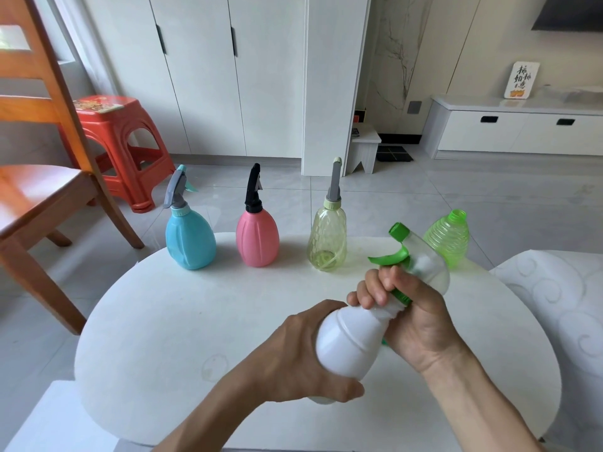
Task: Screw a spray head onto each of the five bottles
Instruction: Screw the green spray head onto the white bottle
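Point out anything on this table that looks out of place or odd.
Only the ribbed green bottle at the back right stands out: its neck is bare, while the blue, pink and yellow bottles carry spray heads. Nothing looks spilled or damaged.

Bright, even daylight fills the room, seemingly from the window at the upper left. The round white counter (169, 321) is nearly washed out, and the bottles throw only faint, soft shadows on it. The glossy grey floor tiles (456, 197) carry pale sheen. Wide-angle distortion bends the white cabinet doors (202, 76) and edges outward. Focus is fairly sharp throughout.
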{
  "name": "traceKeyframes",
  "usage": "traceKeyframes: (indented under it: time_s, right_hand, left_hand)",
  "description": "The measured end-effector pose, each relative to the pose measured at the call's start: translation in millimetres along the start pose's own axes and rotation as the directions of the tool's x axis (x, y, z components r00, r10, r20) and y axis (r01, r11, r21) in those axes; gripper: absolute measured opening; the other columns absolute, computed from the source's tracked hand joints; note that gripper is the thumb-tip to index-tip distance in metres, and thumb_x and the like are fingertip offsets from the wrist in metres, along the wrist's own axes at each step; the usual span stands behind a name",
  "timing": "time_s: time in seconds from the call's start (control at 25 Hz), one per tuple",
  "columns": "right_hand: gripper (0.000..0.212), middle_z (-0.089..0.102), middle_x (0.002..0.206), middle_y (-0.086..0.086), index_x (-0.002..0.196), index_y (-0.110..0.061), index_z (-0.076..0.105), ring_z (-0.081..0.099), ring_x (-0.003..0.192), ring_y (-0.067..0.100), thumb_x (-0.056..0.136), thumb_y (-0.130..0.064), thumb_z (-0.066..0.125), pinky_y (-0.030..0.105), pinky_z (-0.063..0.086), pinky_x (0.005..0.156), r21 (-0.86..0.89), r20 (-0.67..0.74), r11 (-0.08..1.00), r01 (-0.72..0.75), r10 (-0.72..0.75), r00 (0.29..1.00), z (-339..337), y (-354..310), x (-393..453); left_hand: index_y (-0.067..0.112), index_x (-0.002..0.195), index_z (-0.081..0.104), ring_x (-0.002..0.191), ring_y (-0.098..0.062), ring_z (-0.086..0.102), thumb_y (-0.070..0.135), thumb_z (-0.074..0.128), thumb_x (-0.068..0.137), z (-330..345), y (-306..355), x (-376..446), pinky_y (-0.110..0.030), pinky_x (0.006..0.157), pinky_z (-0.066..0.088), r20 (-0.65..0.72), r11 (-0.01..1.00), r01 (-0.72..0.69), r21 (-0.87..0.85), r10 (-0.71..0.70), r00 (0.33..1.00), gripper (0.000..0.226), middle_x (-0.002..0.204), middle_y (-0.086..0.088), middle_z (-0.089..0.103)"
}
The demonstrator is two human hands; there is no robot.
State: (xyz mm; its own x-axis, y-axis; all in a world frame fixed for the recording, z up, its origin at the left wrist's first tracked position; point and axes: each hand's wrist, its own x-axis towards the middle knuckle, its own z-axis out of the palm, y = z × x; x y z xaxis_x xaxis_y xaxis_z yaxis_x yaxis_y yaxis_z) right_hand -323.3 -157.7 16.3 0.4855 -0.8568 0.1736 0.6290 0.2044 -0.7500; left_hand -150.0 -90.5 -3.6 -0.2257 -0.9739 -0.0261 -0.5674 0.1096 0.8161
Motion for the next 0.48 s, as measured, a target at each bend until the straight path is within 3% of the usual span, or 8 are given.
traceKeyframes:
  time_s: [0.08,0.24,0.36,0.48]
  right_hand:
    - [0.027,0.048,0.049,0.0,0.055,-0.016,0.056,0.053,0.05,0.018,0.063,-0.018,0.082,0.036,0.052,0.066,-0.036,-0.048,0.999,-0.006,0.004,0.999,4.8,2.8,1.3]
    - [0.023,0.038,0.047,-0.001,0.049,-0.019,0.051,0.04,0.044,0.016,0.067,-0.009,0.061,0.031,0.044,0.057,-0.119,-0.281,0.993,0.015,-0.049,0.958,14.4,6.8,4.3]
    - [0.022,0.035,0.049,0.001,0.053,-0.017,0.048,0.034,0.045,0.017,0.069,-0.005,0.058,0.026,0.04,0.049,-0.143,-0.389,0.988,0.051,-0.103,0.915,17.8,5.0,5.2]
    - [0.025,0.033,0.051,0.004,0.05,-0.017,0.046,0.034,0.048,0.019,0.068,-0.006,0.06,0.024,0.041,0.043,-0.171,-0.467,0.984,0.044,-0.12,0.876,19.1,3.0,5.1]
  left_hand:
    - [0.048,0.113,0.053,0.08,-0.004,0.064,0.044,0.087,0.05,2.6,-1.2,-1.0,-0.031,0.066,0.058,-0.001,1.0,0.017,-0.026,-0.017,1.0,0.071,0.093,0.018,0.065]
    - [0.046,0.112,0.054,0.075,-0.011,0.065,0.038,0.086,0.05,10.8,-2.3,-1.1,-0.038,0.061,0.059,-0.059,0.997,0.039,-0.069,-0.043,0.997,0.07,0.09,0.012,0.068]
    - [0.047,0.107,0.054,0.066,-0.018,0.065,0.034,0.086,0.049,18.7,0.2,-0.3,-0.04,0.048,0.057,-0.09,0.994,0.053,-0.099,-0.062,0.994,0.068,0.085,0.008,0.067]
    - [0.048,0.106,0.052,0.064,-0.016,0.063,0.035,0.086,0.049,22.9,0.9,0.7,-0.038,0.046,0.055,-0.114,0.995,0.042,-0.088,-0.052,0.992,0.068,0.088,0.013,0.066]
